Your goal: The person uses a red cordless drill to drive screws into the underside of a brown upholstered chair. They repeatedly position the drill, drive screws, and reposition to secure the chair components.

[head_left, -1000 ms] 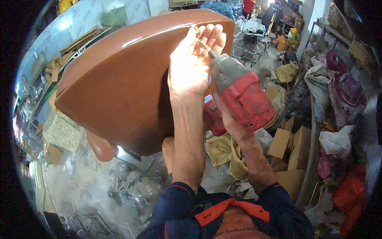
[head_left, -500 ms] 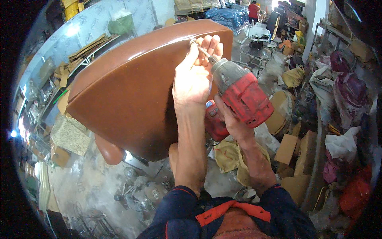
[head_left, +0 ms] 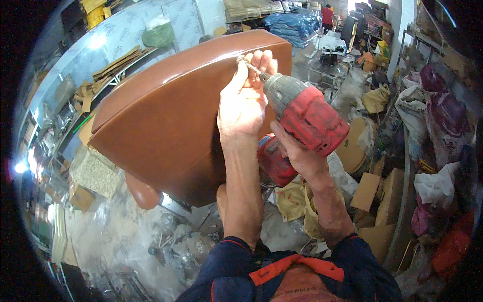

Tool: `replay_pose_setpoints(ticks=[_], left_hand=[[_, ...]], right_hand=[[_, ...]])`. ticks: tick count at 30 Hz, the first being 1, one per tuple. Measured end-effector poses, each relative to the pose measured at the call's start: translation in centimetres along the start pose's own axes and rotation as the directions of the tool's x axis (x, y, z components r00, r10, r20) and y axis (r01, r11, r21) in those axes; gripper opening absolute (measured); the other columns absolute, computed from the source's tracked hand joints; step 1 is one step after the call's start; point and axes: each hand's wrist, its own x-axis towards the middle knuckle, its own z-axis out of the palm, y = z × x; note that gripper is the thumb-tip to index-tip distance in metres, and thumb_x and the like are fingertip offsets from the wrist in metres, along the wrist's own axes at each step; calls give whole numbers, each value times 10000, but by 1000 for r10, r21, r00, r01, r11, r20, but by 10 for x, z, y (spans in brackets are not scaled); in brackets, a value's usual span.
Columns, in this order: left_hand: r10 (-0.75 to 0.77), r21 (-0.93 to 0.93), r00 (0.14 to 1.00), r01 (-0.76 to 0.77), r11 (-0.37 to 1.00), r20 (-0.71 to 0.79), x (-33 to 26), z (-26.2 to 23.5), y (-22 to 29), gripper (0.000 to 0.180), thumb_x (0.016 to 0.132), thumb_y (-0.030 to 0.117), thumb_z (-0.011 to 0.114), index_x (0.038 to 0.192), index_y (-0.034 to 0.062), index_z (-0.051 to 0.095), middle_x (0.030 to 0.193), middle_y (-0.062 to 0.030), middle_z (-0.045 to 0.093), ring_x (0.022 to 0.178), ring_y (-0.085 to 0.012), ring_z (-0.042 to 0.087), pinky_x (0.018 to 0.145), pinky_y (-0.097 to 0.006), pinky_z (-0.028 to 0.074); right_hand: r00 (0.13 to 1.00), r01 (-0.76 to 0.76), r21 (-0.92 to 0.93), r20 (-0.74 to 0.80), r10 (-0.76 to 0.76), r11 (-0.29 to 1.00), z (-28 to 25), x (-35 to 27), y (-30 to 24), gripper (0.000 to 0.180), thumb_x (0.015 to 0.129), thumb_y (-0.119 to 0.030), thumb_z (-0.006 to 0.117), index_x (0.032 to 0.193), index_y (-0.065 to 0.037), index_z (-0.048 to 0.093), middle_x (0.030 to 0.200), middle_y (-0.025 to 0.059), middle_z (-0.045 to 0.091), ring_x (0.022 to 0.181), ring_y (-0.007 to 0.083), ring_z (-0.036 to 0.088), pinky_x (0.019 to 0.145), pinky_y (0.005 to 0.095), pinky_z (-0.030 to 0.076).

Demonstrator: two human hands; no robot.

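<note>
In my right hand (head_left: 308, 160) is a red and grey cordless drill (head_left: 314, 121), my fingers wrapped round its handle. Its long driver bit (head_left: 255, 69) points up and left towards the brown leather seat panel (head_left: 161, 136). My left hand (head_left: 244, 108) is closed in a pinch, thumb against fingers, at the bit's tip. A small shiny metal screw (head_left: 240, 59) sits there against the panel near its upper right edge; my fingertips partly hide it. A rounded brown padded part (head_left: 142, 192) shows below the panel.
Cardboard pieces (head_left: 390, 199) and bags (head_left: 445, 123) crowd the right side. Yellowish cloth (head_left: 292, 201) and clear plastic lie on the floor below my arms. Blue-wrapped stacks (head_left: 292, 27) stand at the back, near a person in red (head_left: 327, 16). A foam block (head_left: 94, 171) is at left.
The view has shifted slightly, so the panel and background sit a little lower and to the right. Both hands keep their holds, with the drill still lined up at the screw.
</note>
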Motion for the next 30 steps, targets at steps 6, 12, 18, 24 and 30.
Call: replay_pose_setpoints(ticks=[6, 12, 18, 24, 30], left_hand=[[25, 16, 996, -23, 1000, -86, -3, 4, -1, 251, 1030, 104, 519, 1199, -74, 571, 1181, -186, 656, 1202, -332, 604, 1072, -479, 510], [13, -1, 999, -13, 1000, -53, -2, 4, -1, 241, 1024, 87, 525, 1201, -69, 574, 1195, -188, 647, 1205, -329, 599, 1078, -481, 499], [13, 6, 999, -13, 1000, -45, -2, 2, -1, 255, 1026, 104, 528, 1210, -69, 572, 1180, -183, 658, 1200, -330, 605, 1080, -480, 500], [30, 31, 999, -29, 999, -28, -2, 2, -2, 258, 1024, 106, 535, 1204, -74, 574, 1178, -184, 660, 1197, -327, 608, 1077, -479, 504], [30, 44, 997, -27, 999, -73, -3, 4, -1, 261, 1022, 103, 537, 1203, -82, 571, 1168, -191, 661, 1190, -333, 615, 1065, -488, 513]], right_hand=[[945, -325, 207, 109, 309, 923, -10, 5, -18, 227, 941, -238, 683, 1097, -75, 707, 1035, 83, 725, 992, 258, 681, 892, 402, 513], [947, -320, 251, 107, 303, 913, -14, 4, -20, 229, 946, -226, 670, 1125, -89, 711, 1106, 83, 715, 1057, 252, 668, 941, 399, 499], [970, -223, 140, 129, 206, 965, -12, -1, -13, 209, 958, -187, 641, 1134, -100, 714, 1091, 85, 717, 1054, 262, 670, 934, 402, 502], [989, -125, 22, 85, 123, 992, -11, 0, -11, 172, 930, -174, 686, 1061, -66, 709, 1029, 88, 720, 971, 265, 682, 857, 392, 525], [985, -160, 52, 70, 156, 986, -8, 0, -11, 146, 915, -144, 692, 1038, -65, 704, 923, 67, 680, 844, 228, 646, 744, 371, 498]])
